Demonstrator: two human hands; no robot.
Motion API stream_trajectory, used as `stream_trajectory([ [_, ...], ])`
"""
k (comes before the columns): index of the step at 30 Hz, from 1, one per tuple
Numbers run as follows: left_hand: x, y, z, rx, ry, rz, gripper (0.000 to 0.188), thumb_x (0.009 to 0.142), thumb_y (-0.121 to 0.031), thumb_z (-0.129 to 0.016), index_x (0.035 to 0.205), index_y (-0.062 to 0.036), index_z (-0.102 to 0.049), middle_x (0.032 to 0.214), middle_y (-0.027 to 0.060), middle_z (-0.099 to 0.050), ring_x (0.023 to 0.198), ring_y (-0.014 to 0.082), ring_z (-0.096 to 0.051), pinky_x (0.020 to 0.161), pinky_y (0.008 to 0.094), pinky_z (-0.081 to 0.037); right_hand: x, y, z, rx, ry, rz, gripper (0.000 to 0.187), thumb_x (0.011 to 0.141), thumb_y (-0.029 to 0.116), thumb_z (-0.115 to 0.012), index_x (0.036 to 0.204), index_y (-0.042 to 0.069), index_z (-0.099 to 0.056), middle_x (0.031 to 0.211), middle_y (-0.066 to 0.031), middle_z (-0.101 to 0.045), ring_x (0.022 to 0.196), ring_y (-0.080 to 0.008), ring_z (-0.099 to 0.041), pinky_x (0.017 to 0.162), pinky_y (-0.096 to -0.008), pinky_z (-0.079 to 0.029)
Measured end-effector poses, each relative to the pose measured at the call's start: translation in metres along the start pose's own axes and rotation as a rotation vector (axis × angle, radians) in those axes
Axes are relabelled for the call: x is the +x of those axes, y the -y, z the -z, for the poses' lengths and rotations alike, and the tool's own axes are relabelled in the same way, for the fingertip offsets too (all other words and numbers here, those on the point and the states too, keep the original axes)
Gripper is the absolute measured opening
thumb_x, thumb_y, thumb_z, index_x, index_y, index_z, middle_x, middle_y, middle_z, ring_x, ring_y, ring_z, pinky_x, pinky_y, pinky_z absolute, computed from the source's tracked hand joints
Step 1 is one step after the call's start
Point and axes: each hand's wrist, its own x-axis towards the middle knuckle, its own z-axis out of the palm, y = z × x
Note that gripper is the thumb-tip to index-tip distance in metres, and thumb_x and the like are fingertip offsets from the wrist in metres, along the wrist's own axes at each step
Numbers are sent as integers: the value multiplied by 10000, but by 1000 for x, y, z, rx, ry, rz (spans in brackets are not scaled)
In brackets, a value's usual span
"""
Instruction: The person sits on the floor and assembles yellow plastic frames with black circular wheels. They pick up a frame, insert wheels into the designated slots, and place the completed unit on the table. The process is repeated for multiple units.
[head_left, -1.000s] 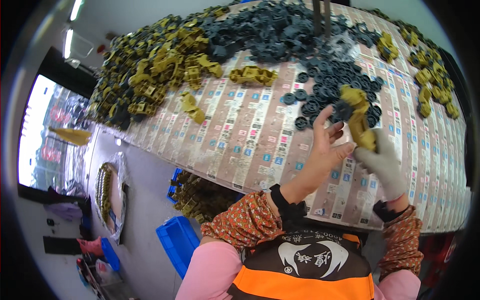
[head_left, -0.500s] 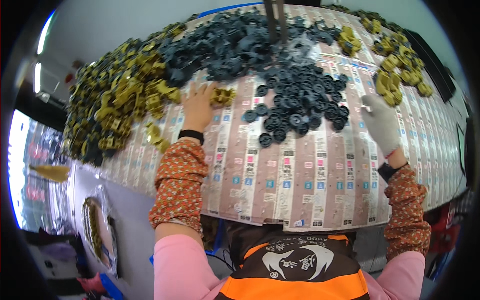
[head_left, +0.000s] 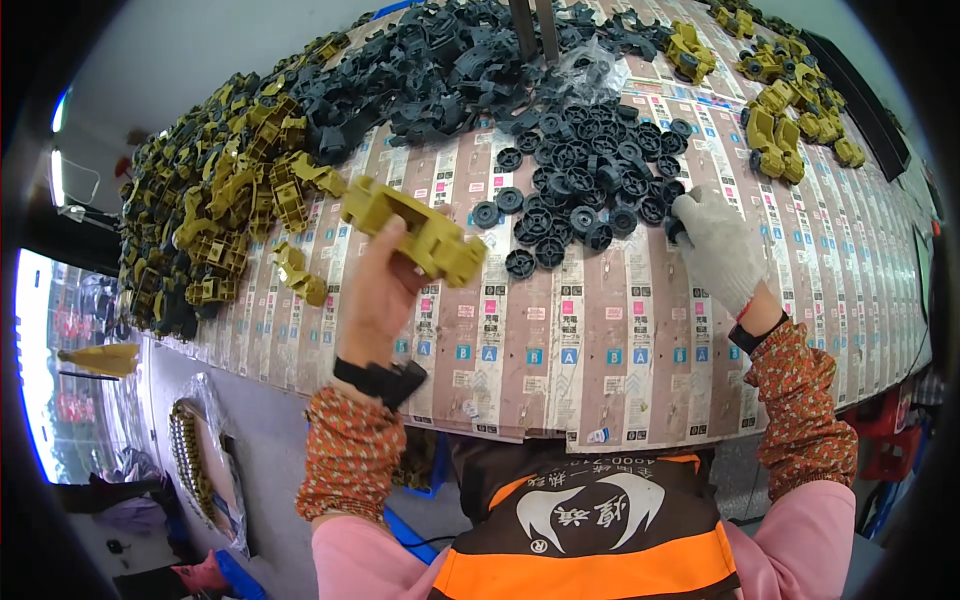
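My left hand [head_left: 378, 290], bare, is closed round an olive-yellow plastic toy vehicle body [head_left: 425, 235], raised above the table with its hollow side showing. At the right edge of a heap of dark toy wheels [head_left: 575, 190], my right hand [head_left: 722, 245] in a pale knitted glove has its fingers curled on a dark wheel [head_left: 674, 231]. The glove partly hides that wheel. Left of my left hand lies a loose olive-yellow part [head_left: 297, 275]. A large pile of olive-yellow vehicle bodies [head_left: 245, 190] covers the table's left side.
Dark blue-grey plastic parts [head_left: 430, 75] are heaped at the back, beside an upright metal post [head_left: 535, 30] and a clear plastic bag [head_left: 592, 75]. Vehicles with wheels [head_left: 775, 140] sit at the far right. Printed sheets cover the table [head_left: 600, 320].
My left hand has lifted the vehicle body off the table and drawn it nearer. My right hand has moved left to the wheel heap and closed on a wheel.
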Motion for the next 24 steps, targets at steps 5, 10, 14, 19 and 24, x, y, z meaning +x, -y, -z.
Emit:
stream_trajectory([
  [5, -45, 54, -61, -283, -26, 130, 625, 1018, -432, -677, 1508, -114, -455, 1254, 117, -651, 1118, 276, -696, 970, 495, -615, -15, 17, -1, 212, 54, -48, 196, 870, 50, -689, 1048, 39, -607, 942, -175, -675, 904, -398, -671, 804, -474, -538],
  [10, -72, 82, -106, -256, 64, 286, 552, 984, -439, -731, 1372, -102, -529, 1147, 106, -662, 975, 252, -723, 806, 433, -662, -38, 71, 12, 928, 23, -250, 217, 934, 87, -693, 1140, 35, -652, 938, -150, -730, 832, -277, -722, 765, -377, -555],
  [14, -86, 101, -118, -240, 57, 339, 475, 985, -424, -740, 1245, -63, -574, 1018, 76, -693, 845, 215, -736, 706, 366, -653, -49, 99, 18, 970, 91, -286, 232, 954, 116, -688, 1177, 55, -670, 956, -151, -733, 844, -250, -723, 777, -361, -554],
  [19, -97, 122, -130, -62, 12, 255, 486, 1004, -384, -729, 1341, -82, -553, 1091, 28, -678, 905, 150, -702, 750, 314, -618, -67, 113, 12, 1064, 31, -328, 249, 958, 101, -663, 1203, 60, -656, 1006, -177, -745, 898, -306, -747, 790, -385, -566],
  [24, -100, 137, -128, 141, -8, 161, 561, 1018, -277, -727, 1456, -49, -462, 1245, 55, -654, 1088, 147, -634, 930, 308, -537, -80, 113, 13, 986, -1, -304, 262, 944, 84, -658, 1201, 34, -649, 1009, -199, -744, 926, -344, -750, 795, -409, -574],
])
